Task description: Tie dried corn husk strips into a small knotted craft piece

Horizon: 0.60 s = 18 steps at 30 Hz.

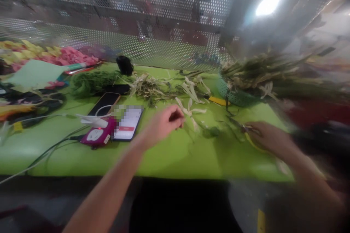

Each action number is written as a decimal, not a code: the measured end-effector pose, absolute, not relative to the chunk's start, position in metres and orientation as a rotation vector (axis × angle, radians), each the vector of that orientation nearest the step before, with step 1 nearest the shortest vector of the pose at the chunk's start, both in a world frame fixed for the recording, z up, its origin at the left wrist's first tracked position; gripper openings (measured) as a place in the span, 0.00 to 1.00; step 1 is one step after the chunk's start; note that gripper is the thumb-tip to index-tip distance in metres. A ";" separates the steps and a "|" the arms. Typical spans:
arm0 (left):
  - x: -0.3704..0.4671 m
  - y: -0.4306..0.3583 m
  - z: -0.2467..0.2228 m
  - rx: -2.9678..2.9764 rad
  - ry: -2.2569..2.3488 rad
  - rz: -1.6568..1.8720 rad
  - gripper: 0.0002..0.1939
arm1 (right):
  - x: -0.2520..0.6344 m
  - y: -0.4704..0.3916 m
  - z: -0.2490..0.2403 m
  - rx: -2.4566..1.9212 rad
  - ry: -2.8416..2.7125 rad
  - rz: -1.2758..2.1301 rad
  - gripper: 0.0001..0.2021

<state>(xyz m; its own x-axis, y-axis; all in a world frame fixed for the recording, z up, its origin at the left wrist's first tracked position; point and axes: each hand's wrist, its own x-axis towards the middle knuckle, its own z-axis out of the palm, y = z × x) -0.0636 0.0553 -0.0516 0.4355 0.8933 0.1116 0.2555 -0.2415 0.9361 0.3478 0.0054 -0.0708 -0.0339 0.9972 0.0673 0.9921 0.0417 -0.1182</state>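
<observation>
My left hand (169, 120) is curled above the table, thumb and fingertips brought together. Whether anything thin is pinched there I cannot make out. Just beyond its fingertips lies a pale dried stem with splayed, strip-like petals (190, 111). On the right, my right hand (259, 136) grips a pair of scissors (245, 128) whose yellow handle loop shows below the fingers; the blades point left and are blurred. Between the hands a green leaf (212, 131) lies on the green tabletop (169, 160).
A green basket (237, 96) full of dried stems stands at the back right, a yellow-handled tool (217, 101) beside it. Dried scraps (149, 86) lie along the back. Two phones, a magenta power box (100, 135) and cables occupy the left. Behind rises a perforated metal panel (164, 36).
</observation>
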 end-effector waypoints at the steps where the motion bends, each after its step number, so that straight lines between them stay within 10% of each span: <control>1: -0.076 0.041 -0.050 1.803 1.004 0.738 0.07 | 0.335 0.008 -0.066 -2.014 -2.214 0.070 0.17; 8: -0.155 -0.029 -0.053 2.193 1.243 0.268 0.26 | 0.222 0.046 -0.064 -1.506 -2.413 0.296 0.14; 18: -0.055 0.036 -0.096 1.394 1.227 0.771 0.24 | 0.163 0.068 -0.081 -1.623 -2.260 0.086 0.09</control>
<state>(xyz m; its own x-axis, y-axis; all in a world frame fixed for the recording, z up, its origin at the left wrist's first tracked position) -0.0551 0.0363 -0.0957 0.2596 0.9501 -0.1732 0.2559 0.1053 0.9610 0.1631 0.0676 -0.0807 -0.2781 0.9276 0.2494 0.9060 0.3395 -0.2527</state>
